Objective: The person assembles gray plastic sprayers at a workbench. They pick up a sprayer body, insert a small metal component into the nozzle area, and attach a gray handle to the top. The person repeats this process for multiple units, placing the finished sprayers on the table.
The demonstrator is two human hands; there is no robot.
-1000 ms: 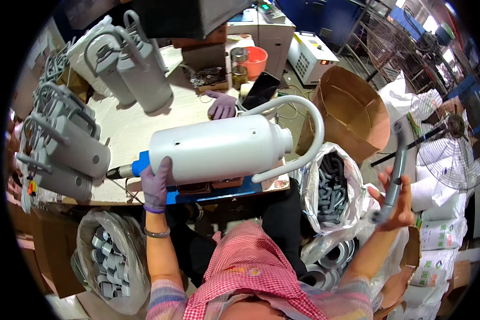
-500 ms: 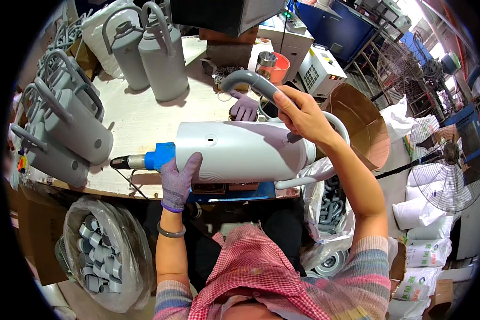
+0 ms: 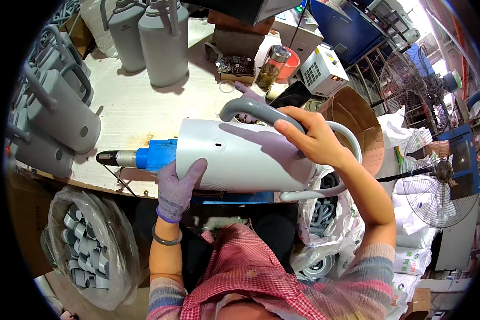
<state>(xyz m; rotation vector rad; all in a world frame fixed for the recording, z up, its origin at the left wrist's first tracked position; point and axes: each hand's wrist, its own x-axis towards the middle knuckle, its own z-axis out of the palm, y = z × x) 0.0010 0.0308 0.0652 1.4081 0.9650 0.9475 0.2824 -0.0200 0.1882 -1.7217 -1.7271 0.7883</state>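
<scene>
A large light-grey jug body (image 3: pixel 240 160) lies on its side at the bench's front edge, with a small slotted hole in its upward side. A pale loop handle (image 3: pixel 356 146) curves round its right end. My left hand (image 3: pixel 177 189), in a lavender glove, grips the jug's left end with the thumb on top. My bare right hand (image 3: pixel 317 137) is closed round a darker grey curved handle (image 3: pixel 253 108), held against the jug's upper right side. My fingers hide where the handle's near end meets the jug. Left of the jug, a blue block tool with a metal tip (image 3: pixel 157 154) shows.
Grey jugs (image 3: pixel 165 48) stand at the back, and several more (image 3: pixel 69 114) at the left. A box of small metal parts (image 3: pixel 234 65), a glass bottle (image 3: pixel 272 66) and another glove (image 3: pixel 248 93) lie beyond. Bags of grey fittings (image 3: pixel 88 250) and handles (image 3: pixel 320 213) flank my legs.
My right hand has lowered the curved handle onto the jug's side. My left hand keeps its grip on the left end. The whole view has shifted a little.
</scene>
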